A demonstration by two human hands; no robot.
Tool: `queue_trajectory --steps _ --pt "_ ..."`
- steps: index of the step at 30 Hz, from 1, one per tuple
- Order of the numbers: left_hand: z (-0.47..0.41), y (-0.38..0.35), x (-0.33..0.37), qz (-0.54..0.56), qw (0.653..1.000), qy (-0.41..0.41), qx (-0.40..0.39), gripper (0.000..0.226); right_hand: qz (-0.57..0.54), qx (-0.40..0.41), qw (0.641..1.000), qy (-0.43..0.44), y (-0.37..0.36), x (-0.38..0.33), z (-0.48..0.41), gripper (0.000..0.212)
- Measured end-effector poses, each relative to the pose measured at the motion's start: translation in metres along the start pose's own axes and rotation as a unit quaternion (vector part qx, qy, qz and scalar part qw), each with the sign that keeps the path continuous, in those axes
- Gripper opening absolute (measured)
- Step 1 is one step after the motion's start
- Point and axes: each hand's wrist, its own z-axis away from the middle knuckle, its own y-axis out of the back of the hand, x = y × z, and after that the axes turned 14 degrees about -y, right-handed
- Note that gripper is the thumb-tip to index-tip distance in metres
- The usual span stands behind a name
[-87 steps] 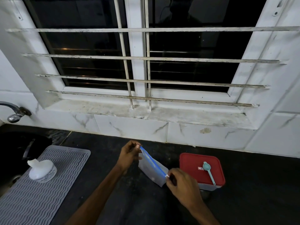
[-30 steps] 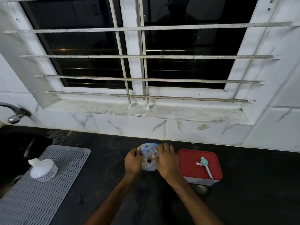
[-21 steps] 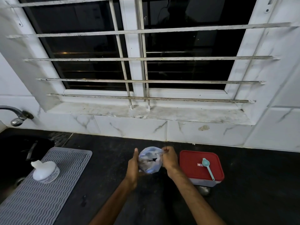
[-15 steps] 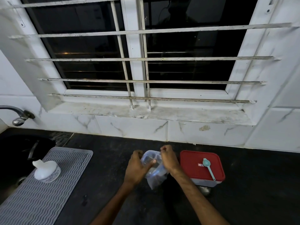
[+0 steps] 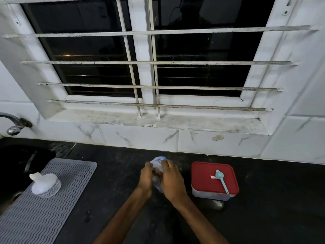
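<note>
Black countertop (image 5: 114,182) lay beneath the barred window. Close over it, the left hand (image 5: 146,176) and right hand (image 5: 171,180) curled round a clear zip bag (image 5: 158,162), gripping it between them. Light, limp and slippery, it probably handled best pinched along its stiffer blue zip edge.

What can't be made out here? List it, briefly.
Head view:
- Bag: mostly covered by the left hand and right hand; contents hidden.
- Tap: cut off by the left edge.
- Label on the red lid: too small to read.
- Sink: too dark.
</note>
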Motion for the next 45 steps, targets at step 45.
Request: queue_trajectory --steps 45 --pt "-0.009 0.025 -0.012 -0.272 0.922 -0.190 -0.197 0.033 -0.444 -0.044 0.850 -0.279 0.007 0.006 -0.030 0.009"
